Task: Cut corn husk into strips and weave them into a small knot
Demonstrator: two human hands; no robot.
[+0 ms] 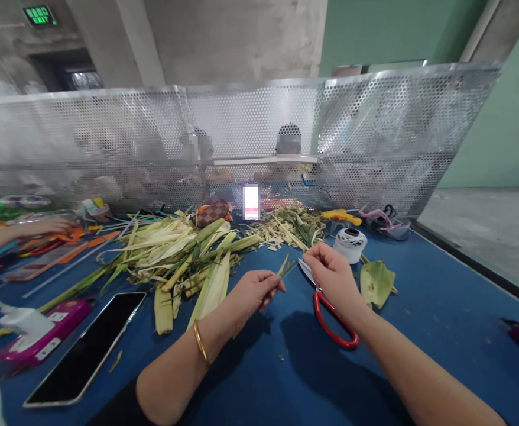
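Gripping a small green husk piece (pixel 287 264) with the left hand (pixel 259 289), thumb and fingers closed around its lower end, just above the blue table (pixel 445 343) and slightly right of the middle. Just beside it, pinching with thumb and forefinger of the right hand (pixel 333 272), apparently on a thin pale thread (pixel 292 269) stretched across the short gap between both hands; too fine to make out fully. On the left wrist, a gold bracelet (pixel 201 343). Just below the right hand and partly hidden by it, red-handled scissors (pixel 317 302), with blades toward the far side and handles toward the near side; impossible to tell whether touching the hand. Just beyond the right hand, a white spool (pixel 349 251) with dark marks on top; to the right of that hand, a curled pale green husk (pixel 377 284). Left of the left hand, a large pile of husks (pixel 166 242); farther back, near the middle, a heap of shredded strips (pixel 292 225), with a brown checkered pouch (pixel 213 213) to its left and a yellow tool (pixel 341 216) to its right. At the near left, a dark-screened phone (pixel 86 352) beside a magenta power strip (pixel 67 316). At the far left, another person's hand (pixel 59 226) over orange items. Along the far edge, a perforated metal screen (pixel 250 118).
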